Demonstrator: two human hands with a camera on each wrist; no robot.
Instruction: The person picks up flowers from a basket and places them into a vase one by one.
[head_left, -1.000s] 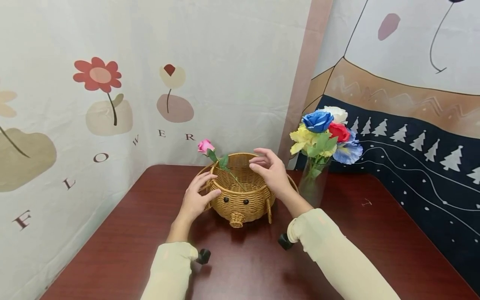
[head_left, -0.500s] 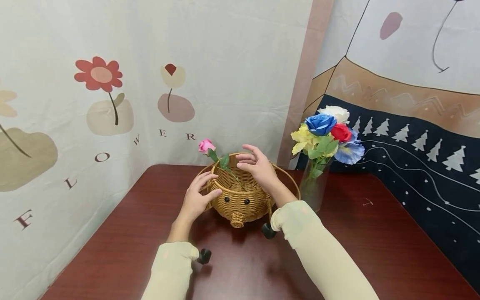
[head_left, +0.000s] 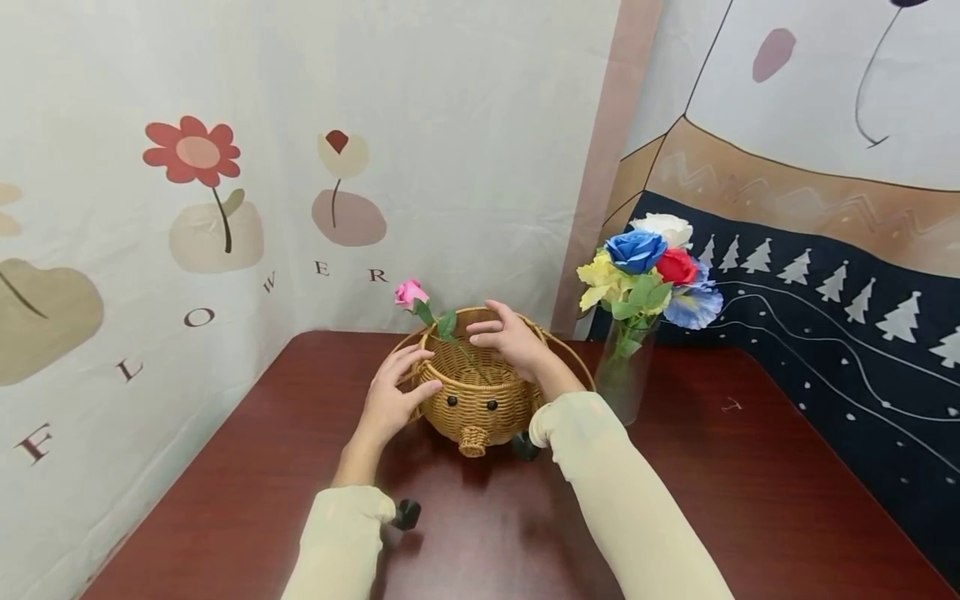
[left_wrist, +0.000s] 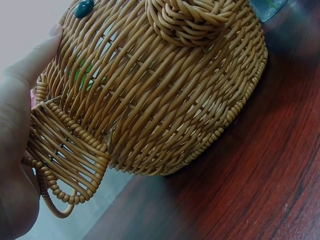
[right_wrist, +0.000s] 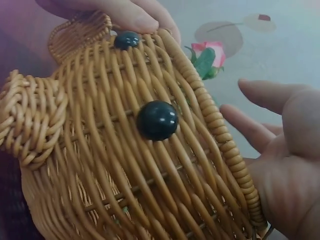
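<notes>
A wicker basket with a pig-like face of black eyes and a woven snout stands on the table. My left hand grips its left side, thumb at the front near one eye, fingers at the rim. In the left wrist view, a woven ear sticks out below that hand. A pink rose leans over the basket's left rim, its green stem running down inside. My right hand reaches over the basket's right rim, fingers loosely extended above the opening and holding nothing. In the right wrist view its fingers are apart from the rose.
Right of the basket stands a clear glass vase with blue, white, red and yellow flowers. The basket's round handle arcs out on the right, close to the vase. Printed cloths hang behind the dark red table.
My right hand has moved left and slightly down, from the basket's right side to over its opening. The left hand, basket and rose have stayed in place.
</notes>
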